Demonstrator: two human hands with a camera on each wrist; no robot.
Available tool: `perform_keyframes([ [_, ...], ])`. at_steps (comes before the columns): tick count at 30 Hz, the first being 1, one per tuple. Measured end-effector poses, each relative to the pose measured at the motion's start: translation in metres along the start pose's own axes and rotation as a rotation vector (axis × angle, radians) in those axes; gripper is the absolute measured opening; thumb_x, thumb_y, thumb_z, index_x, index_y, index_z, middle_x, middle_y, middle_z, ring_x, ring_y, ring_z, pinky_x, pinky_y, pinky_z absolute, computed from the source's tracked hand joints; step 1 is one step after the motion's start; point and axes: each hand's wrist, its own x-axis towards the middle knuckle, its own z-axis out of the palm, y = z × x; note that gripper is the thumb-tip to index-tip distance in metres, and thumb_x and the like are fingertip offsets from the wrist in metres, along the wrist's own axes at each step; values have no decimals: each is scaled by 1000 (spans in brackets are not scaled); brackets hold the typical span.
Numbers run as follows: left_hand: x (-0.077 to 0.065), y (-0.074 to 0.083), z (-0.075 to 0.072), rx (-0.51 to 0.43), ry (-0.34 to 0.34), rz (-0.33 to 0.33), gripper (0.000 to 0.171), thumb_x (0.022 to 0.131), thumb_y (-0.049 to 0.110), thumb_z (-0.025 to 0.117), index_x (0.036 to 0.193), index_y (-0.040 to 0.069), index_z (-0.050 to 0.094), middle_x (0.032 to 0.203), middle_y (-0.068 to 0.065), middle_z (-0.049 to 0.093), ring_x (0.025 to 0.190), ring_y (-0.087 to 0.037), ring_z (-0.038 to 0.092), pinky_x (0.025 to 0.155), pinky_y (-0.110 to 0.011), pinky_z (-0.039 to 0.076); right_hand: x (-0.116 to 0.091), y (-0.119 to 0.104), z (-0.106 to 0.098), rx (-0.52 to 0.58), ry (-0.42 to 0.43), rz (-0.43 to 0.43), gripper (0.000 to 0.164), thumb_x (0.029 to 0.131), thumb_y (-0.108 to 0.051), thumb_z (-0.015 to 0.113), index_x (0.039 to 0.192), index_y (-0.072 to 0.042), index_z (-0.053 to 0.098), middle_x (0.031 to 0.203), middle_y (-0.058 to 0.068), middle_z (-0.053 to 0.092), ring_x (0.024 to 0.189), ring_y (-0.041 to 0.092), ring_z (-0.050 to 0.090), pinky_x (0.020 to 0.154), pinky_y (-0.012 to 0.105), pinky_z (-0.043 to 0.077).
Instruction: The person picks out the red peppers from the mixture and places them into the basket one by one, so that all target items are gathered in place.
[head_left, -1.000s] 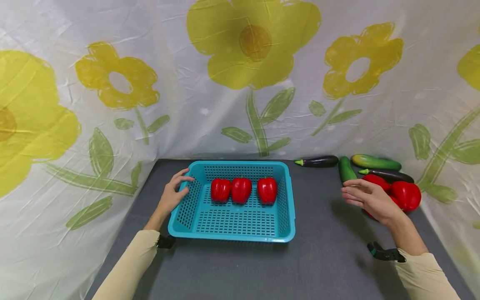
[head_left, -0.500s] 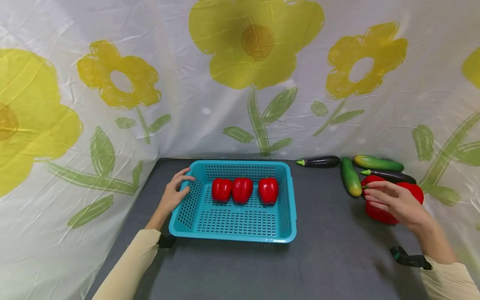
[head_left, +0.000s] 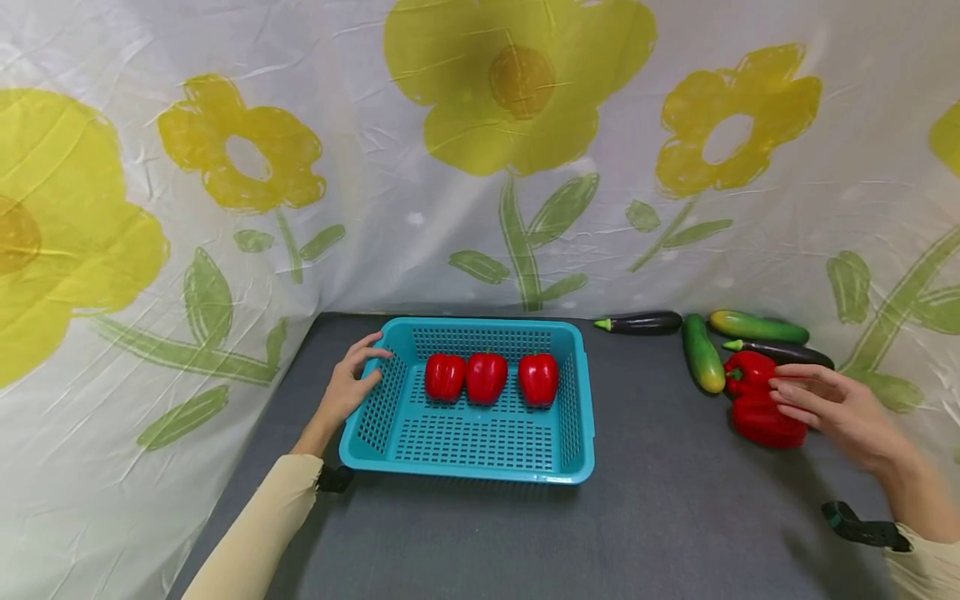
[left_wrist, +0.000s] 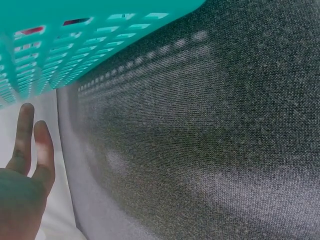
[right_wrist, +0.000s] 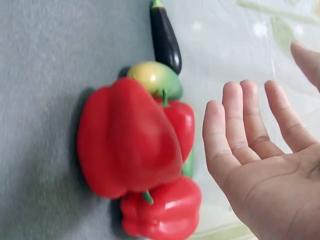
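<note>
My left hand [head_left: 347, 387] rests at the left rim of a turquoise perforated basket [head_left: 480, 322], fingers reaching over the edge with the thumb held apart. In the left wrist view two straight fingers [left_wrist: 44, 150] show below the basket's side. Inside the basket lie three red bell peppers [head_left: 486, 378] in a row. On the right, my right hand [head_left: 847, 417] hovers beside another group of bell peppers [head_left: 767, 421], holding nothing. The right wrist view shows its fingers spread and the palm bare, next to a large bell pepper [right_wrist: 130, 140].
A green cucumber with a yellowish end [head_left: 702, 354] lies left of the right-hand peppers. Behind are another cucumber [head_left: 759, 327] and an eggplant [head_left: 780, 353]. A second eggplant [head_left: 641, 322] lies by the flowered curtain [head_left: 360, 250]. All rest on a dark grey table [head_left: 645, 517].
My right hand has moved right, from in front of the cucumber to past the front of the pepper group, uncovering the cucumber and two peppers. My left hand stays at the basket rim.
</note>
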Motion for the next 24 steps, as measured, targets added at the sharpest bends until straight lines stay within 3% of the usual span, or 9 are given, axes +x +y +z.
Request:
perform_keyframes([
  [5, 0, 3, 0, 11, -4, 14, 27, 92, -18, 51, 116, -15, 62, 151, -37, 33, 135, -60, 29, 96, -73, 29, -6, -1, -11, -36, 47, 4, 39, 102, 13, 46, 133, -6, 61, 124, 1, 68, 109, 14, 67, 85, 29, 54],
  [11, 2, -17, 1, -15, 13, 14, 27, 92, -19, 52, 117, -18, 62, 152, -37, 32, 139, -56, 28, 99, -73, 27, -15, 0, -21, -110, 87, -26, 42, 101, 13, 49, 139, -4, 57, 129, -3, 64, 111, 7, 64, 85, 23, 52],
  [15, 1, -34, 1, -4, 15, 18, 28, 93, -16, 53, 119, -12, 64, 154, -32, 33, 141, -50, 29, 100, -72, 28, -23, 2, -23, -318, 156, -18, 44, 101, 8, 54, 144, 1, 49, 132, -5, 60, 113, 2, 60, 85, 16, 48],
  [19, 1, -40, 1, -15, 18, 12, 29, 94, -14, 54, 120, -9, 65, 156, -27, 34, 142, -47, 31, 101, -69, 29, -30, 5, -25, -575, 232, 28, 53, 100, -2, 63, 149, -2, 46, 135, -9, 54, 115, -3, 54, 82, 12, 44],
  [24, 0, -37, 1, -1, 18, 12, 29, 94, -15, 53, 120, -12, 63, 156, -27, 34, 141, -49, 31, 101, -70, 28, -35, 13, -26, -657, 249, 82, 60, 98, -11, 69, 153, -9, 45, 134, -13, 50, 113, -6, 49, 79, 10, 42],
])
